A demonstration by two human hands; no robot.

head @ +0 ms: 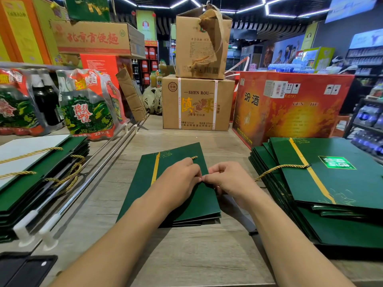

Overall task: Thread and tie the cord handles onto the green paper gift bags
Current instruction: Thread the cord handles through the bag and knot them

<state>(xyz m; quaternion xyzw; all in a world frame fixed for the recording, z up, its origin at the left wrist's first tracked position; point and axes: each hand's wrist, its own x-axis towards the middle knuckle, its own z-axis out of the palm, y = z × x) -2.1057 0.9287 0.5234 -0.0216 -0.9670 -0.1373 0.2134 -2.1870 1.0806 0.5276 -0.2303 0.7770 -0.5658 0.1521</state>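
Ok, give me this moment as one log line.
stage: fitting handle | green bag: flat, centre | left hand: grips gold cord, end showing | right hand: pinches at left's fingertips, contents hidden

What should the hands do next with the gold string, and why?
Probably pull the gold cord further through, then knot it. Only its short end pokes out past the left hand, which meets the right hand, both pinching at the edge of the green bag; no handle loop shows yet.

Bright, even shop lighting, wide-angle view.
White ceiling strips (pixel 266 8) glare overhead; soft shadows fall on the table (pixel 186 255); edges bend, far shelves (pixel 364 56) blur.
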